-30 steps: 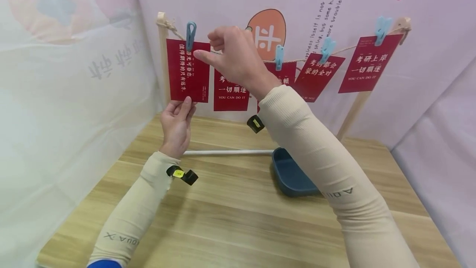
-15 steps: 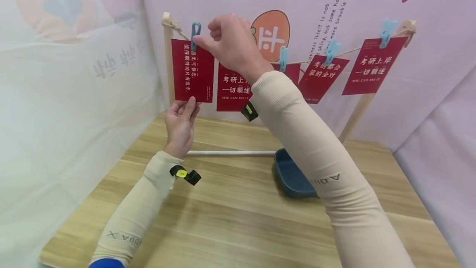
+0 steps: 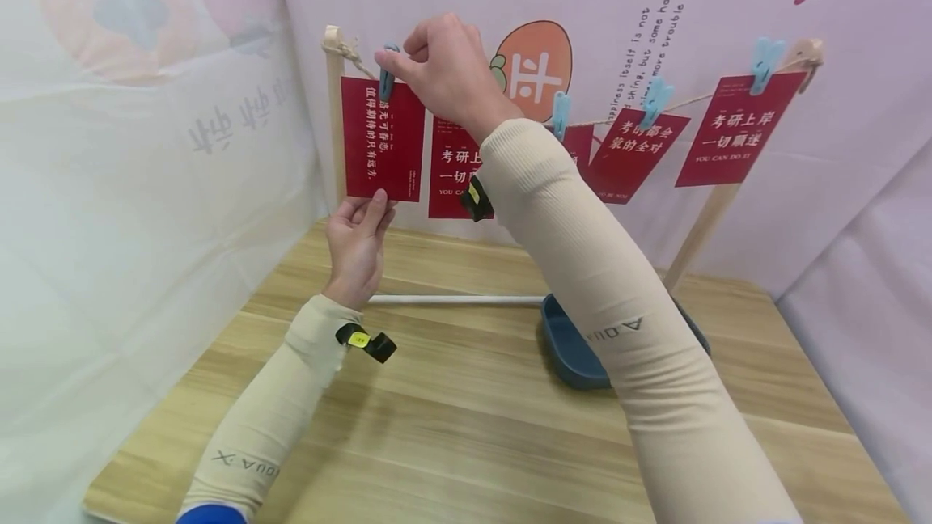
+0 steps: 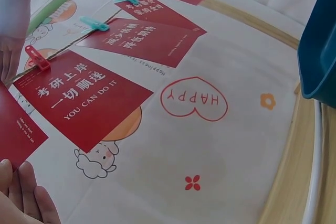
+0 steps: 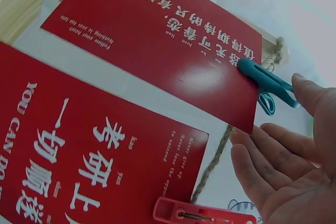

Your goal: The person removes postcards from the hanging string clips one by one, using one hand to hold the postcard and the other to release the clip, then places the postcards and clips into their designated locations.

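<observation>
At the left end of a rope, a red card hangs from a dark teal clothespin. My left hand pinches the card's bottom edge between thumb and fingers. Up at the clothespin is my right hand. Its thumb touches one handle end in the right wrist view, while the other fingers extend below, apart from the clip. Beside this card hangs another red card, held by a red clothespin that my right hand hides in the head view.
Several more red cards hang to the right from light blue clothespins. Wooden posts carry the rope. On the wooden table are a dark blue bin and a white rod. Printed cloth hangs behind.
My right hand has moved left and slightly up, bringing its thumb from beside the teal clothespin onto its top end. My left hand keeps its pinch on the card's bottom edge.
</observation>
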The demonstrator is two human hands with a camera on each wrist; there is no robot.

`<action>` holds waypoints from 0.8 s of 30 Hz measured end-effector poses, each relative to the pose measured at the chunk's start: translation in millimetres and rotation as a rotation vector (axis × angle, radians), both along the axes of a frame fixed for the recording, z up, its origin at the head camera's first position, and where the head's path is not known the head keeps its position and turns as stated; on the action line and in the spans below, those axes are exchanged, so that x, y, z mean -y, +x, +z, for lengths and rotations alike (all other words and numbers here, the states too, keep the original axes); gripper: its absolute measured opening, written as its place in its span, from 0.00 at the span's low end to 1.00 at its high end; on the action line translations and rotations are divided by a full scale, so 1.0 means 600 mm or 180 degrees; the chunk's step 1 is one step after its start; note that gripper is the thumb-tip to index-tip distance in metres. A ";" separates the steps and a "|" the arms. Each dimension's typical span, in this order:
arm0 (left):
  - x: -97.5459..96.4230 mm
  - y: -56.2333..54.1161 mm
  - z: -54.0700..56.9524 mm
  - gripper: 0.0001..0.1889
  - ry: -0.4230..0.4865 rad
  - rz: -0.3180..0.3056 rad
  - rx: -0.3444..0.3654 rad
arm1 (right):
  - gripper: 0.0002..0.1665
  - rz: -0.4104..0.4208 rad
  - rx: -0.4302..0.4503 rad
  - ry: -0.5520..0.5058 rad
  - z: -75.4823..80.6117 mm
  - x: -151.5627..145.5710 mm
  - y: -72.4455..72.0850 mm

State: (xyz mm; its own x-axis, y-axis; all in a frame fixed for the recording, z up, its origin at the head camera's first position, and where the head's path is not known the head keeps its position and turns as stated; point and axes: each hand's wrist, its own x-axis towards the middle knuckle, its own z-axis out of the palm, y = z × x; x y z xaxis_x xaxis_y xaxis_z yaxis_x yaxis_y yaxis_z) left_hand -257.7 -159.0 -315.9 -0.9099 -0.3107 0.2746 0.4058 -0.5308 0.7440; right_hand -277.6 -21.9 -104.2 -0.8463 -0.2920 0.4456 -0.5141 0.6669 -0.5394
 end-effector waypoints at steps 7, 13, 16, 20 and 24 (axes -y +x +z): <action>-0.001 0.001 0.000 0.05 -0.0004 -0.0034 0.0004 | 0.24 0.0047 0.0152 -0.0100 0.000 0.008 -0.008; -0.002 0.000 0.000 0.03 -0.0011 -0.0051 -0.0006 | 0.24 0.0030 0.0180 -0.0147 -0.002 0.012 -0.012; -0.002 -0.001 0.000 0.02 -0.0027 -0.0048 0.0004 | 0.23 0.0017 0.0180 -0.0191 -0.001 0.013 -0.013; -0.001 0.000 0.001 0.04 -0.0041 -0.0060 0.0006 | 0.22 0.0021 0.0104 -0.0258 -0.001 0.014 -0.012; 0.000 0.000 0.002 0.06 -0.0022 -0.0077 0.0023 | 0.20 0.0018 0.0012 -0.0308 -0.001 0.016 -0.012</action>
State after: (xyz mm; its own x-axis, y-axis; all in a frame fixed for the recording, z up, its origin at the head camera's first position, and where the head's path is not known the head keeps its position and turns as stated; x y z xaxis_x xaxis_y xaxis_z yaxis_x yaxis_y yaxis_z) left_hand -257.6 -159.0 -314.9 -0.9191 -0.2867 0.2702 0.3876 -0.5352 0.7505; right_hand -284.6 -31.4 -104.9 -0.8465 -0.2523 0.4688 -0.5155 0.6087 -0.6031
